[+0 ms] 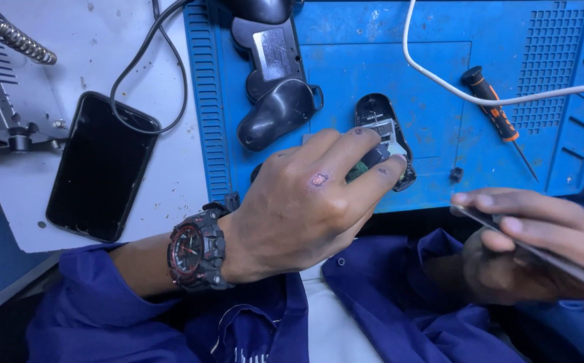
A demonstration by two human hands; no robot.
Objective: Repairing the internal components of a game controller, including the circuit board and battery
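Blue mat [346, 74] covers the bench. Left hand [305, 202] pinches a small black casing [383, 138] at its fingertips, on the mat. Right hand [534, 245], nearer the body, grips a thin metal tool [540, 255]. Beyond the casing lies a screwdriver [497, 114].

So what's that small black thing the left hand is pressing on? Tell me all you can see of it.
The small black case is an oval half-shell of dark, glossy plastic, lying open side up on the blue work mat. Inside sits a pale grey and white component, with a hint of green board under the fingers. The left hand reaches over its lower part, with fingertips on the insides, hiding that end. A tiny black piece lies apart to its right.
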